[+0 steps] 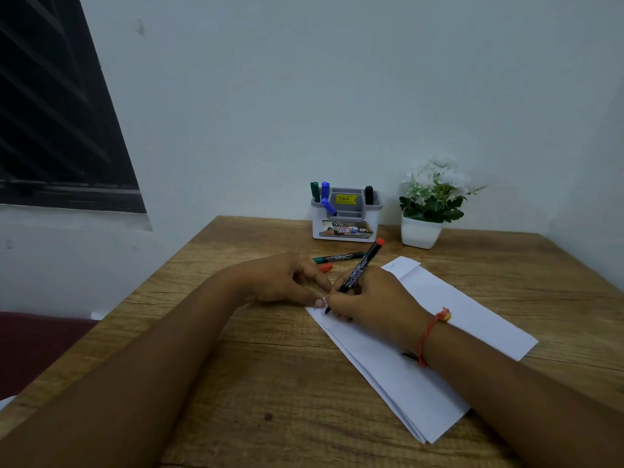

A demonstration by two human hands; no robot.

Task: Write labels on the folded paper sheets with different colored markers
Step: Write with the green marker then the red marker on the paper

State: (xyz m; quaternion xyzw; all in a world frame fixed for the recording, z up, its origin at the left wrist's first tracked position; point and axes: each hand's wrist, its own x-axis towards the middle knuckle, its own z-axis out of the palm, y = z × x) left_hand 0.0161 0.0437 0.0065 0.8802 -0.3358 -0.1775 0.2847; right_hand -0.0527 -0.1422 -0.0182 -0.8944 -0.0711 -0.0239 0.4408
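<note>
A stack of folded white paper sheets lies slantwise on the wooden table. My right hand grips a black marker with a red end, its tip touching the near left corner of the top sheet, where faint marks show. My left hand lies beside it, fingers pressing down the sheet's corner. A green-tipped marker and a red cap lie on the table just behind my hands. Another folded sheet pokes out behind the stack.
A white and grey pen holder at the back holds green, blue and black markers. A white pot with a flowering plant stands to its right. The wall is close behind; the table's left edge runs diagonally.
</note>
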